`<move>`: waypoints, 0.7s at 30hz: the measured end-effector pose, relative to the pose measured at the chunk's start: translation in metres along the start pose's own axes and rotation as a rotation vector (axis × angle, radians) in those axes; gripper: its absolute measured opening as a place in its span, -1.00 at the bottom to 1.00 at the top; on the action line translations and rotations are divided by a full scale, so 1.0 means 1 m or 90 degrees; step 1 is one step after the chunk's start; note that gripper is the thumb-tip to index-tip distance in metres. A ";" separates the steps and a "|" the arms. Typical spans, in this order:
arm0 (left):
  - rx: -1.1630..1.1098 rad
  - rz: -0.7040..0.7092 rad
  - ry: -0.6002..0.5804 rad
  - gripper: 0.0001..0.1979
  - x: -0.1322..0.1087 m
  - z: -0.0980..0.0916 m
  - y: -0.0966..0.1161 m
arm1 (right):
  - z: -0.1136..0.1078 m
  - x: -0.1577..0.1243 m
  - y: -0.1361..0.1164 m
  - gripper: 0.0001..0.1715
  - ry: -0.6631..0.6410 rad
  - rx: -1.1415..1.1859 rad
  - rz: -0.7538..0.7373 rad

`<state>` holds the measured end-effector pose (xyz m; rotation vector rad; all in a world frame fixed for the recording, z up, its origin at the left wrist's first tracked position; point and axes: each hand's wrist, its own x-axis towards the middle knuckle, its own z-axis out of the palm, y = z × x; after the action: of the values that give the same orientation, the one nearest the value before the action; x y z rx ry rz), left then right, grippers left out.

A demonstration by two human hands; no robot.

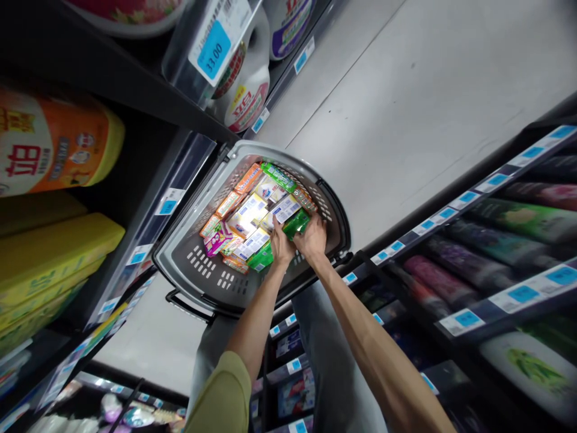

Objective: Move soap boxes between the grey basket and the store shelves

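A grey shopping basket (178,234) with slotted walls holds several small packs in rows. My right hand (314,236) is inside it, fingers closed round the right end of a shiny green pack (296,224). At the other end of that pack is my left hand (281,245), closed, its thumb against the white-labelled pack (285,210) just above. Another green pack (260,257) lies to the left of my left hand. White and yellow packs (249,214) fill the middle, orange packs (247,178) line the far left side, and a purple pack (218,239) sits at the left edge. My palms hide parts of the packs.
Shelves with price labels flank the narrow aisle. An orange bottle (54,144) and yellow packs (58,264) stand on the left, with white jugs (247,90) above the basket. Bottles (478,252) line the right shelves. Pale floor (406,90) extends beyond the basket.
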<state>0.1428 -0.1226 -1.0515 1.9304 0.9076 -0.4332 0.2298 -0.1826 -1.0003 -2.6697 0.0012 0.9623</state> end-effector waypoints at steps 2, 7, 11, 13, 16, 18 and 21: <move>0.052 0.081 -0.006 -0.07 0.000 0.000 0.000 | 0.000 0.003 0.001 -0.37 0.006 0.014 0.000; 0.219 0.170 -0.041 -0.36 0.010 0.007 0.011 | -0.004 0.005 -0.002 -0.52 0.002 0.030 0.016; 0.233 0.149 -0.075 -0.41 0.021 0.005 0.024 | -0.007 0.005 -0.003 -0.49 -0.007 0.075 0.015; 0.189 0.138 -0.096 -0.39 0.026 -0.004 0.029 | -0.011 0.002 0.000 -0.42 0.004 0.120 0.013; 0.108 0.153 -0.114 -0.28 0.029 -0.036 0.033 | -0.022 -0.010 0.008 -0.38 0.055 0.193 0.025; 0.058 0.166 -0.098 -0.19 0.023 -0.069 0.032 | -0.028 -0.019 0.013 -0.40 0.051 0.220 0.013; -0.067 0.106 -0.087 -0.13 -0.002 -0.131 0.024 | -0.025 -0.026 0.011 -0.40 -0.064 0.143 -0.030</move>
<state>0.1506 -0.0180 -0.9698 1.8397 0.6635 -0.4057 0.2245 -0.2024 -0.9685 -2.4054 0.0239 1.0161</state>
